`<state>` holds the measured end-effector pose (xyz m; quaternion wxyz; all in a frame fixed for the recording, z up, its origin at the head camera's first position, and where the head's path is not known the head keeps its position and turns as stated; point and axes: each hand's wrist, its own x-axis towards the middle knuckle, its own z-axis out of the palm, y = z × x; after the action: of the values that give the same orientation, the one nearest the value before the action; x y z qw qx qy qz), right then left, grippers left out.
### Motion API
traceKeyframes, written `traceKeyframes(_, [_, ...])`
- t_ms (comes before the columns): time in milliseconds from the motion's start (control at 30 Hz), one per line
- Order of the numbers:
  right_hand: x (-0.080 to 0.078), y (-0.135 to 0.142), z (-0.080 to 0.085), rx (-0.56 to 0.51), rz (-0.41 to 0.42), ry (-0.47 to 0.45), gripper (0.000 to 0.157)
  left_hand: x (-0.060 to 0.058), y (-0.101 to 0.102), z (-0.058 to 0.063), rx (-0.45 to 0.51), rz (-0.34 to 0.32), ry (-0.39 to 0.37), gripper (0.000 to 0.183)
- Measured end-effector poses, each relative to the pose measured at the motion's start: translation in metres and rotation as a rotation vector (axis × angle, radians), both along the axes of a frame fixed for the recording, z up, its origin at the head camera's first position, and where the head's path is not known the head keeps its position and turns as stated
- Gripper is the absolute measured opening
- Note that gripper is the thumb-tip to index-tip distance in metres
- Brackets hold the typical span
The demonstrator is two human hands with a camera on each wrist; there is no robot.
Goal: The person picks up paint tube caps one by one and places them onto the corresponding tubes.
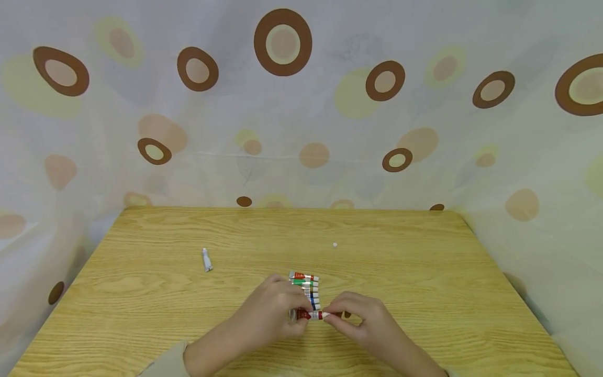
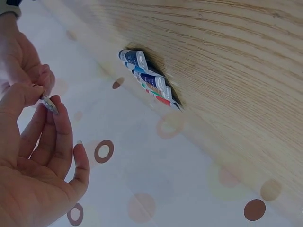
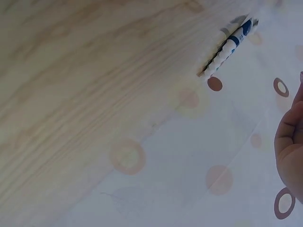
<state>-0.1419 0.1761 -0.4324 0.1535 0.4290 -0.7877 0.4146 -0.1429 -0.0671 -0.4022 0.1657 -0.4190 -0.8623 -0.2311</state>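
In the head view my left hand [image 1: 273, 314] pinches a small dark-red paint tube [image 1: 303, 314] by its body, thumb below and fingers above. My right hand [image 1: 372, 319] grips the white cap [image 1: 325, 314] at the tube's other end between thumb and forefinger. The left wrist view shows the tube's crimped silver end [image 2: 49, 105] at the left fingertips. Just beyond the hands lies a row of several paint tubes [image 1: 306, 283], red, green and blue among them, their white caps facing right. The left hand partly hides this row.
A white paint tube [image 1: 207, 260] lies apart on the wooden table [image 1: 400, 262], towards the left. Behind the row, slightly to the right, is a small loose white cap [image 1: 335, 245]. A cloth [image 1: 320, 104] patterned with circles hangs around the back and sides.
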Motion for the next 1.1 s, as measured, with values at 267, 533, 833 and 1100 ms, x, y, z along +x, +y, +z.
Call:
traceKeyframes(267, [-0.002,0.002,0.003,0.037,0.042,0.055,0.024,0.001,-0.002,0.000,-0.012,0.011,-0.037,0.012])
traceKeyframes(533, [0.000,0.006,0.015,0.104,-0.021,0.141,0.030,-0.001,-0.005,-0.001,0.007,0.013,-0.119,0.012])
traceKeyframes(833, [-0.005,0.004,0.012,0.074,0.025,0.254,0.009,-0.002,-0.005,0.002,0.017,-0.012,-0.156,0.011])
traceKeyframes(1100, [-0.001,0.003,0.012,0.073,-0.001,0.195,0.005,-0.001,-0.002,0.002,0.020,-0.012,-0.050,0.011])
